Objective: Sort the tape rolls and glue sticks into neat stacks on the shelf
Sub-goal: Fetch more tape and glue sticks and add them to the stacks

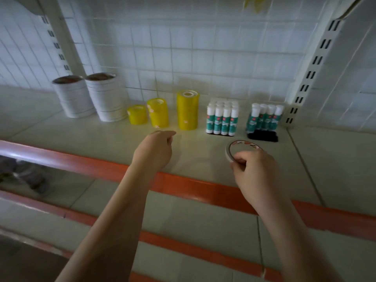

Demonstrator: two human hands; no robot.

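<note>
Orange trim [183,186] runs along the near edge of the pale shelf [114,139], and both bare forearms reach over it from below. The right hand [254,171] is held knuckles up over the near right part of the shelf, its thumb and fingers curled round a thin white tape roll [242,146] with a patterned rim; the roll is tilted, its far edge towards the glue sticks. The left hand [156,149] hovers near the shelf's middle, wrist straight, fingers curled loosely inward with the thumb against them; whether something small is pinched at the fingertips I cannot tell.

Farther back, the goods stand in a row along the tiled wall [183,47]. From the left: two tall stacks of white tape rolls [89,96] just beside each other, then three stacks of yellow tape rolls [158,112] rising in height towards the right. Right of these stands a block of upright glue sticks [222,119] with white caps and teal labels, and well apart from it a second, smaller group of glue sticks [264,119] on a black base, near the slotted upright [311,74] at the far right.
</note>
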